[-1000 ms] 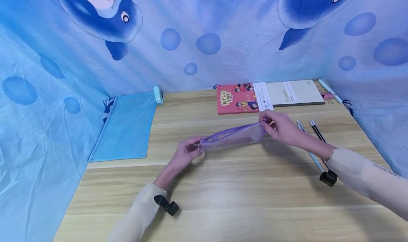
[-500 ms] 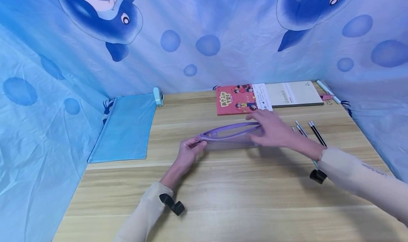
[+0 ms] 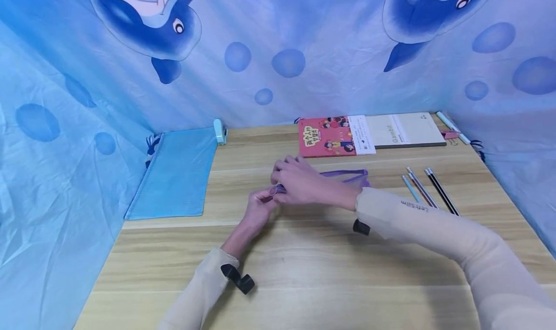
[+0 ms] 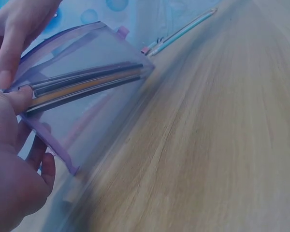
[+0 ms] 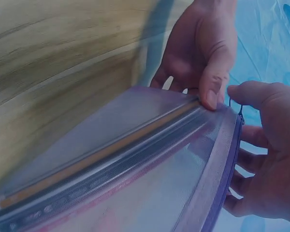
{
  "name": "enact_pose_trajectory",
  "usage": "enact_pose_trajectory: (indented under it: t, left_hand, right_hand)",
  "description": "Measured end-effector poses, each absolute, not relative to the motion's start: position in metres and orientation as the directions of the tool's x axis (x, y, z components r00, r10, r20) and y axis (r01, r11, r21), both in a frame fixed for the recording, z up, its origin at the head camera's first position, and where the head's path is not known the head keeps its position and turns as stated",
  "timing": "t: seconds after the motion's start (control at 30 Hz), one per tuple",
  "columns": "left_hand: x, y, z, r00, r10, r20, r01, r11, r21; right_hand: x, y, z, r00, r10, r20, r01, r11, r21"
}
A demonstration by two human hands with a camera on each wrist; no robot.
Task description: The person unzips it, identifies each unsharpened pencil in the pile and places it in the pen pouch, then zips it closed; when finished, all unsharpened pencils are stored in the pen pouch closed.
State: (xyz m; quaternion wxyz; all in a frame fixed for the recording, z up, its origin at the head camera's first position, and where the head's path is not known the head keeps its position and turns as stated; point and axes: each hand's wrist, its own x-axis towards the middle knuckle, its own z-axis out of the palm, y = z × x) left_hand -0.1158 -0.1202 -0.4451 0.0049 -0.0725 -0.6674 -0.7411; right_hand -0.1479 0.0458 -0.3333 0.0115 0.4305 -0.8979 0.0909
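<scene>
A see-through purple pencil case [image 3: 345,175] hangs between both hands, its zip gaping along the top edge. Through the mesh show several dark pencils and an orange one [image 4: 87,89]. My left hand [image 3: 259,209] pinches the case's left end, its thumb lying over the pencil ends in the left wrist view. Across the case reaches my right hand [image 3: 299,180], covering much of its left half in the head view. In the right wrist view, this right hand [image 5: 275,150] has thumb and fingers about the zipper pull [image 5: 240,116] at the case's corner.
Several loose pencils [image 3: 440,190] lie right on the wooden table [image 3: 304,281]. Behind them are a red book [image 3: 327,142], a pale notebook [image 3: 406,130], a light-blue pen [image 3: 453,127] and a pink clip. A blue folder [image 3: 173,175] and a stapler [image 3: 220,131] lie left.
My right hand has let go of the case's right end and moved left along it to the zipper pull beside my left hand. The left hand keeps its grip.
</scene>
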Motion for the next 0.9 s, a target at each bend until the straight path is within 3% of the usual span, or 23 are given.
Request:
enact_pose_trajectory:
  t: [0.37,0.6,0.9]
  left_hand:
    - [-0.115,-0.12,-0.446,-0.978,0.117,0.175,0.167,-0.077,0.983]
    - [-0.113,-0.119,-0.439,-0.948,0.096,0.305,0.296,-0.097,0.95]
    - [-0.112,-0.116,-0.436,-0.942,0.081,0.326,0.32,-0.072,0.945]
  right_hand:
    - [-0.156,0.064,-0.342,-0.64,-0.728,0.246,-0.742,0.501,-0.446]
    - [-0.157,0.071,-0.351,-0.613,-0.728,0.307,-0.766,0.454,-0.456]
    - [-0.154,0.079,-0.354,-0.634,-0.706,0.316,-0.758,0.486,-0.435]
